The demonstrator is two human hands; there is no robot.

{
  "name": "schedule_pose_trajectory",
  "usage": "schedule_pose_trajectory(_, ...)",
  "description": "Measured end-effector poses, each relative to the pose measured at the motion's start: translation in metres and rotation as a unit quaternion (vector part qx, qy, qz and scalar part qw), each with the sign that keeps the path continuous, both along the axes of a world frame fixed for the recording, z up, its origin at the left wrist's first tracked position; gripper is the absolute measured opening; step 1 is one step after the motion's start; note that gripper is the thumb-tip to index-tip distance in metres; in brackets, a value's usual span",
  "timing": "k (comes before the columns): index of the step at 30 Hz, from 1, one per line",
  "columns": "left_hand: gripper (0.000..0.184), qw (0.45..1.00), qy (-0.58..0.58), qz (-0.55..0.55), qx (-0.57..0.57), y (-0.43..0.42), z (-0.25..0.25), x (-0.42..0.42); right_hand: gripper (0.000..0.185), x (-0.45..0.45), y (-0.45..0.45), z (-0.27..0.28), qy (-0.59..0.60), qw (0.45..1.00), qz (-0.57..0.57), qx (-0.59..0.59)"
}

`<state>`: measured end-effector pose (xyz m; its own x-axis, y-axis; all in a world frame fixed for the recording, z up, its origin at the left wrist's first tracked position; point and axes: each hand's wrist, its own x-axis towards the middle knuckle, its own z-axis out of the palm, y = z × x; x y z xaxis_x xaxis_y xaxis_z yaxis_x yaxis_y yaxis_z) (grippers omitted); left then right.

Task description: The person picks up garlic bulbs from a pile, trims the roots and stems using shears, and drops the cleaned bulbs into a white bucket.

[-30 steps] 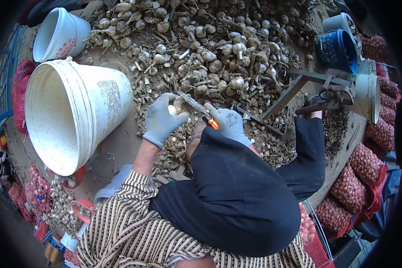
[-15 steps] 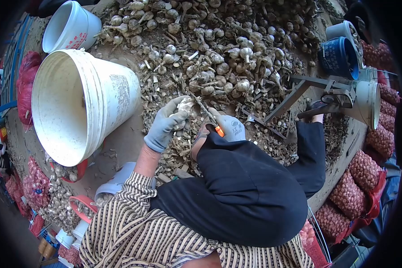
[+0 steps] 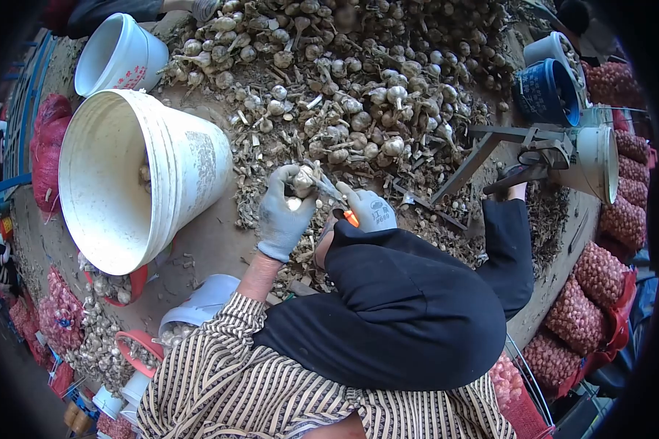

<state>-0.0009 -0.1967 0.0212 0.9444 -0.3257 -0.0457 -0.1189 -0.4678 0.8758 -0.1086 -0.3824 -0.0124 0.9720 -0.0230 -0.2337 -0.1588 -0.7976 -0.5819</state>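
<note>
In my gloved left hand (image 3: 284,214) I grip a garlic bulb (image 3: 302,180), its dry stalk pointing right. A second pale garlic bulb (image 3: 293,203) shows between the lower fingers and palm. My gloved right hand (image 3: 372,209) is closed round orange-handled shears (image 3: 351,218), whose grip is mostly hidden by the fingers and the dark trouser leg. The grey blades reach up-left to the stalk beside the bulb; I cannot tell whether they are closed on it. Both hands are just above ground littered with cut stalks.
A big heap of garlic (image 3: 388,95) lies ahead. A large white bucket (image 3: 190,161) tilts at left, with a smaller white bucket (image 3: 146,55) behind. At right stand a metal frame (image 3: 472,161), a blue bucket (image 3: 538,91) and filled red mesh sacks (image 3: 582,322).
My left hand has moved slightly right and down, turning the bulb so its stalk points right. The shears' blades now lie lower, against the stalk. The right hand has shifted a little left.
</note>
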Motion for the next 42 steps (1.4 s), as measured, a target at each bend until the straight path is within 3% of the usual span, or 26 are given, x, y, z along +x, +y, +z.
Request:
schedule_pose_trajectory(3, 0.046, 0.996, 0.011, 0.017, -0.086, 0.002, 0.002, 0.006, 0.071, -0.002, -0.005, 0.009, 0.039, 0.995, -0.014, 0.086)
schedule_pose_trajectory(5, 0.046, 0.996, -0.017, 0.009, -0.085, 0.004, 0.003, 0.010, 0.065, -0.008, -0.009, 0.011, 0.085, 0.984, -0.032, 0.155)
schedule_pose_trajectory(8, 0.047, 0.992, -0.071, 0.002, -0.100, 0.001, 0.008, 0.013, 0.065, -0.002, -0.011, 0.048, 0.156, 0.981, -0.037, 0.112)
schedule_pose_trajectory(10, 0.049, 0.986, -0.121, -0.017, -0.114, -0.001, 0.015, 0.017, 0.062, -0.016, -0.016, 0.024, 0.042, 0.991, -0.048, 0.118)
schedule_pose_trajectory(11, 0.050, 0.993, -0.056, -0.017, -0.100, 0.000, 0.013, 0.016, 0.061, -0.018, -0.020, 0.029, 0.017, 0.992, -0.054, 0.114)
schedule_pose_trajectory(13, 0.050, 0.991, -0.072, -0.032, -0.104, -0.006, 0.024, 0.018, 0.058, -0.013, -0.025, 0.030, -0.035, 0.993, -0.056, 0.095)
schedule_pose_trajectory(15, 0.051, 0.980, -0.160, -0.061, -0.099, -0.012, 0.019, 0.024, 0.055, -0.017, -0.026, 0.042, -0.078, 0.991, -0.055, 0.089)
schedule_pose_trajectory(18, 0.048, 0.975, -0.139, -0.072, -0.157, -0.028, 0.028, 0.029, 0.052, -0.014, -0.035, 0.057, -0.141, 0.985, -0.047, 0.089)
schedule_pose_trajectory(20, 0.047, 0.971, -0.079, -0.075, -0.213, -0.030, 0.040, 0.038, 0.051, -0.011, -0.038, 0.077, -0.171, 0.981, -0.045, 0.074)
schedule_pose_trajectory(21, 0.047, 0.971, -0.088, -0.087, -0.204, -0.029, 0.041, 0.049, 0.040, -0.013, -0.038, 0.095, -0.125, 0.991, -0.037, -0.008)
schedule_pose_trajectory(22, 0.047, 0.940, -0.253, -0.065, -0.220, -0.037, 0.068, 0.054, 0.033, -0.021, -0.041, 0.105, -0.074, 0.993, -0.028, -0.088)
schedule_pose_trajectory(23, 0.046, 0.939, -0.247, -0.034, -0.238, -0.035, 0.070, 0.065, 0.035, -0.033, -0.047, 0.110, -0.162, 0.985, -0.060, -0.010)
schedule_pose_trajectory(24, 0.046, 0.936, -0.242, -0.001, -0.256, -0.030, 0.072, 0.079, 0.034, -0.034, -0.030, 0.173, -0.119, 0.985, -0.126, -0.016)
schedule_pose_trajectory(25, 0.045, 0.937, -0.175, 0.007, -0.302, -0.019, 0.088, 0.088, 0.037, -0.042, -0.029, 0.203, -0.165, 0.973, -0.158, 0.040)
schedule_pose_trajectory(26, 0.044, 0.933, -0.105, 0.017, -0.345, -0.005, 0.104, 0.095, 0.042, -0.055, -0.044, 0.197, -0.183, 0.964, -0.192, 0.009)
schedule_pose_trajectory(27, 0.044, 0.913, -0.192, 0.013, -0.361, -0.001, 0.129, 0.094, 0.048, -0.066, -0.057, 0.215, -0.139, 0.972, -0.188, -0.019)
schedule_pose_trajectory(28, 0.043, 0.889, -0.275, 0.011, -0.365, 0.004, 0.154, 0.088, 0.048, -0.078, -0.065, 0.216, -0.195, 0.957, -0.204, -0.070)
schedule_pose_trajectory(30, 0.043, 0.883, -0.346, 0.028, -0.315, 0.025, 0.187, 0.085, 0.046, -0.085, -0.047, 0.278, -0.175, 0.939, -0.165, -0.245)
schedule_pose_trajectory(31, 0.042, 0.890, -0.307, 0.039, -0.335, 0.035, 0.193, 0.086, 0.042, -0.088, -0.049, 0.287, -0.210, 0.946, -0.159, -0.189)
schedule_pose_trajectory(33, 0.044, 0.890, -0.194, 0.043, -0.411, 0.044, 0.193, 0.093, 0.040, -0.080, -0.026, 0.326, -0.222, 0.935, -0.149, -0.231)
schedule_pose_trajectory(34, 0.047, 0.860, -0.053, 0.012, -0.508, 0.048, 0.207, 0.081, 0.044, -0.076, -0.022, 0.337, -0.242, 0.924, -0.100, -0.280)
schedule_pose_trajectory(36, 0.049, 0.804, 0.041, -0.020, -0.593, 0.048, 0.218, 0.069, 0.048, -0.060, -0.007, 0.361, -0.243, 0.907, -0.053, -0.341)
schedule_pose_trajectory(42, 0.050, 0.804, 0.134, -0.146, -0.561, 0.037, 0.240, 0.027, 0.047, -0.011, 0.025, 0.382, -0.302, 0.867, 0.046, -0.393)
